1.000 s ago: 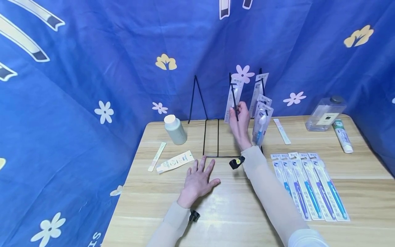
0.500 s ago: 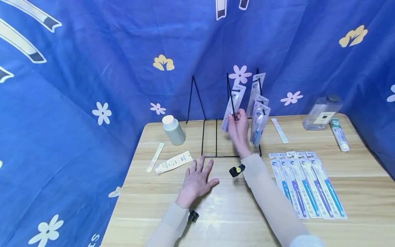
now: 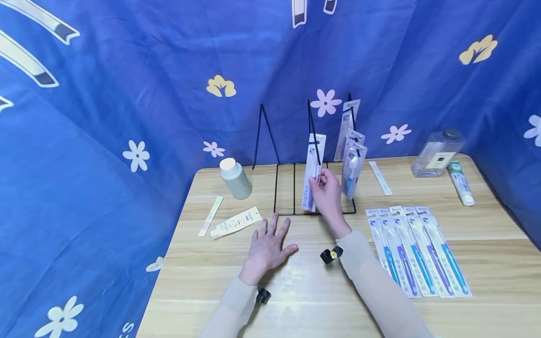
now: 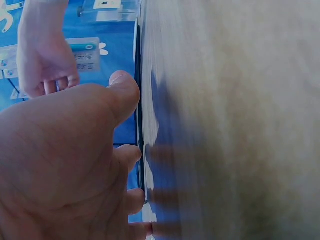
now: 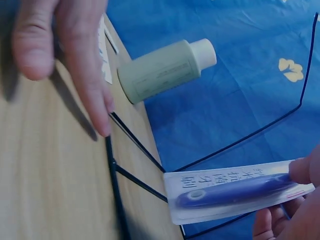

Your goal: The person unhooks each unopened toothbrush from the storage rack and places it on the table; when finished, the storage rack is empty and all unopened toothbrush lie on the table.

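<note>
Step in hand: looks like positioning one pack on the rack; whether its slot is threaded on the wire, cannot tell.
Next move: probably calls for a firm pinch while the top slot is squared to the wire; the card could bend if forced.
Toothbrush pack (image 3: 311, 170): at the middle upright of the wire rack (image 3: 294, 188), 1 o'clock from the left hand (image 3: 269, 249). White printed card, clear front, purple handle. Near upright, top tipped slightly toward 1 o'clock.
Right hand (image 3: 328, 196): thumb and fingers pinch the pack's lower half.
Left hand: fingers spread, holding nothing, fingertips at the rack's front wire.
Hung packs (image 3: 351, 176): from the held one, 2 to 3 o'clock.
Row of five packs (image 3: 414, 249): flat on the table (image 3: 296, 305), 4 o'clock.
</note>
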Demonstrator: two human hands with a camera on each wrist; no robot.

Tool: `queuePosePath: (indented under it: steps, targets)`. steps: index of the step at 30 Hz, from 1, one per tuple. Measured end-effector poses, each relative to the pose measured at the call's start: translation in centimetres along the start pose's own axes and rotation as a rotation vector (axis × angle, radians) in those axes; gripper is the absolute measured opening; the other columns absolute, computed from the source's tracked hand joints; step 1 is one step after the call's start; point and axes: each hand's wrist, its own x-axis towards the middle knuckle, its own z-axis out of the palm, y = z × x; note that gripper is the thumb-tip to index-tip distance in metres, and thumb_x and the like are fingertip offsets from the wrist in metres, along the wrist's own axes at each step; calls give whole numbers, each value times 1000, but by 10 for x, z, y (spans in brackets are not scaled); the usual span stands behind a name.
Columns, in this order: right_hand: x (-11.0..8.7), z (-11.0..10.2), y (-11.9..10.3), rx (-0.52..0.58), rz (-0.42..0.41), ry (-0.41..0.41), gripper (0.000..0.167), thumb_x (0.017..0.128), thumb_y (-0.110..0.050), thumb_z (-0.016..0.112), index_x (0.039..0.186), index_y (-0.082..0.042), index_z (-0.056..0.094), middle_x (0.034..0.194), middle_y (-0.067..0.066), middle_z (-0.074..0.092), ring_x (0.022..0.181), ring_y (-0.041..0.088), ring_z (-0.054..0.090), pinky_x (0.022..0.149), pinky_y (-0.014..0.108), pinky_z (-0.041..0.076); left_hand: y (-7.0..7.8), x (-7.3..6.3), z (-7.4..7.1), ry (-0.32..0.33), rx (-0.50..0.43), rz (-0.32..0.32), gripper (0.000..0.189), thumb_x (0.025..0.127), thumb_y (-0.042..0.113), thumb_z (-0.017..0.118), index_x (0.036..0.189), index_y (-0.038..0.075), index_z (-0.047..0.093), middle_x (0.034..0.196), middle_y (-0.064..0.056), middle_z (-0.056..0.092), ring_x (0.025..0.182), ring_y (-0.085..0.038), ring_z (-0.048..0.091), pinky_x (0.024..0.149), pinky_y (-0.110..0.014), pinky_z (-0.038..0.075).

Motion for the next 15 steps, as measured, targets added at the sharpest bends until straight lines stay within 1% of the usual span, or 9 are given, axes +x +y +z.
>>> queuePosePath:
  steps: [5, 8, 13, 15]
  targets:
    - [-21, -9, 0, -70, 62, -75, 32, 94, -7, 68, 125, -2, 62, 105, 20, 77, 86, 29, 74, 69, 29, 61, -1, -1, -1, 2, 2, -4, 83, 94, 75, 42, 163, 35, 19, 173, -7, 10, 155, -45, 18, 119, -67, 29]
    - [-34, -14, 0, -85, 85, -121, 33, 94, -7, 69, 126, -2, 61, 104, 19, 77, 83, 26, 73, 67, 29, 61, -1, -1, -2, 2, -1, -4, 83, 94, 75, 43, 163, 35, 20, 173, -7, 10, 155, -45, 18, 119, -67, 29]
    - [-52, -23, 1, -97, 106, -182, 34, 93, -7, 70, 126, -2, 62, 99, 18, 78, 74, 20, 70, 61, 26, 57, 0, 0, -1, 4, -6, 3, 83, 94, 74, 44, 163, 33, 21, 173, -8, 10, 155, -46, 20, 119, -67, 29]
    - [-59, -29, 1, -98, 123, -204, 35, 93, -6, 70, 127, -2, 61, 99, 17, 78, 73, 19, 69, 61, 25, 57, 0, 0, 0, 8, -12, 5, 83, 94, 74, 45, 163, 33, 22, 173, -8, 11, 155, -45, 20, 119, -67, 29]
